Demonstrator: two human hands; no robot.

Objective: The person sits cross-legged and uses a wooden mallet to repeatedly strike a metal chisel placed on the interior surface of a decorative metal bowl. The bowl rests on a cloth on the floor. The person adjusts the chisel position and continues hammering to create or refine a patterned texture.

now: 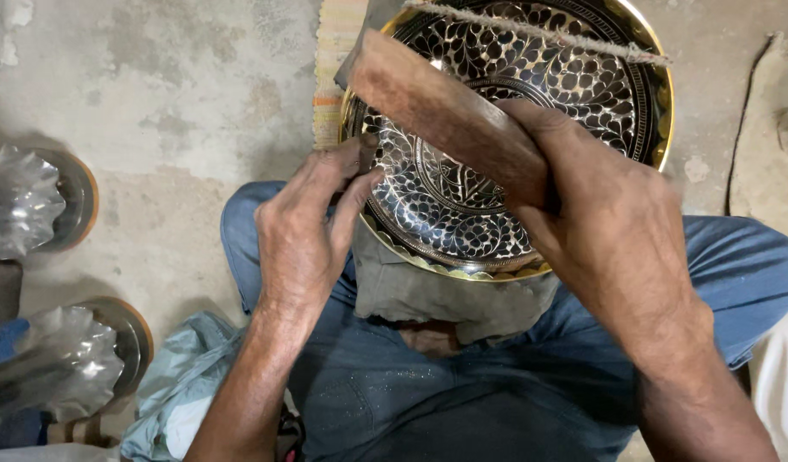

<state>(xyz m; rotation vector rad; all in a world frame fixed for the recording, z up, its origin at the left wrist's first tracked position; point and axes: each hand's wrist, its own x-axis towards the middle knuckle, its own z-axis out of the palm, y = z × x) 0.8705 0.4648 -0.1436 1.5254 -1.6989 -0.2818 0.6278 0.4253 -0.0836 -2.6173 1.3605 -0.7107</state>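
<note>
Right hand (612, 227) is clamped round a wooden mallet-type block (445, 111), which slants up across the engraved brass bowl (531, 77). That bowl is the landmark: it's propped against the person's knees on a grey cloth (428, 287), with a strand of rope (539, 34) across its upper rim. Left hand (313, 222) sits at the bowl's left rim, fingers pinched together on something thin, honestly can't tell what. Left of the bowl, well apart on the concrete floor (180, 103), are foil-wrapped pieces (17, 201).

Risk as I see it: the block coming down off-line and catching those pinching fingers, or the bowl sliding off the cloth, since only the lap steadies it.
</note>
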